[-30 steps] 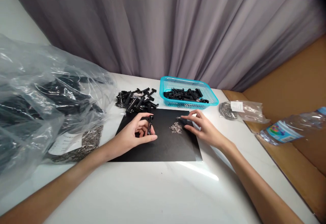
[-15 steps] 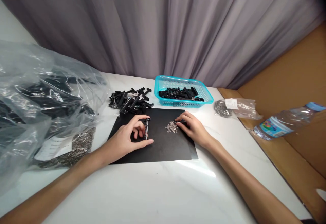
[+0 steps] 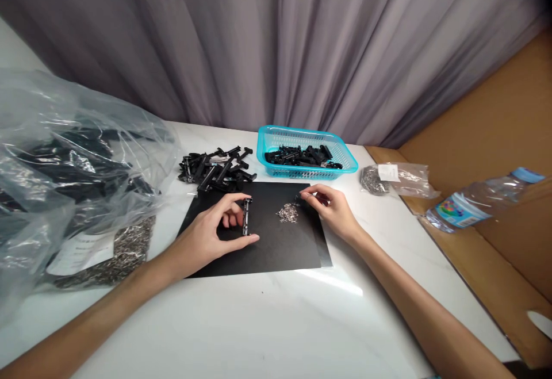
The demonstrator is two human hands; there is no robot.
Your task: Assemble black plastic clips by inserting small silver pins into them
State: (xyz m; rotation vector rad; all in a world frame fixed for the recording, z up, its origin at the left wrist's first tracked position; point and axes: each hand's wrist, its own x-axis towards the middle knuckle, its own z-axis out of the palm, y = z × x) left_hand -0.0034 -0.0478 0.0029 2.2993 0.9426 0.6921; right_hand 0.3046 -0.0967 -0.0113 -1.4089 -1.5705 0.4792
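Slim black part upright in the left hand's grip, clasped between thumb and forefinger.

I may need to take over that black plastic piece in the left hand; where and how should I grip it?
I'd pinch the black plastic piece around its slim middle, coming from the right. It stands roughly upright, with the left hand holding its ends between thumb and forefinger, so the long side facing right looks open.
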